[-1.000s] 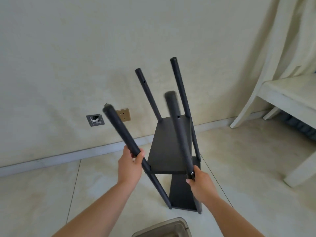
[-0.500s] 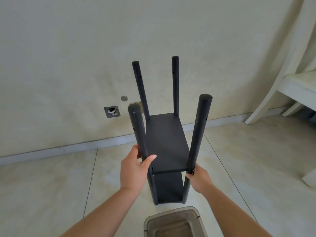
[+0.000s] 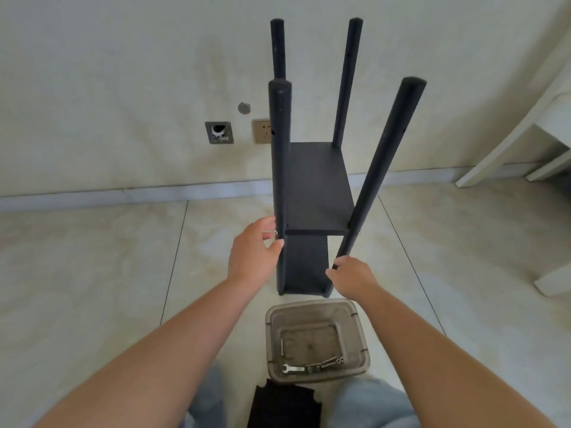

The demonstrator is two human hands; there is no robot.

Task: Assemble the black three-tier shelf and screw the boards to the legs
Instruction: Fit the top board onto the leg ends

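The shelf (image 3: 315,217), tilted a second ago, now stands upright on the floor; left hand (image 3: 251,251) loosens its grip on a leg (image 3: 279,156), right hand (image 3: 350,274) pinches another, top board still missing.

Matt black legs (image 3: 280,156) and boards (image 3: 318,183); glossy tiled floor (image 3: 92,257); translucent smoky plastic bin (image 3: 355,319) holding shiny metal spanner (image 3: 292,368).
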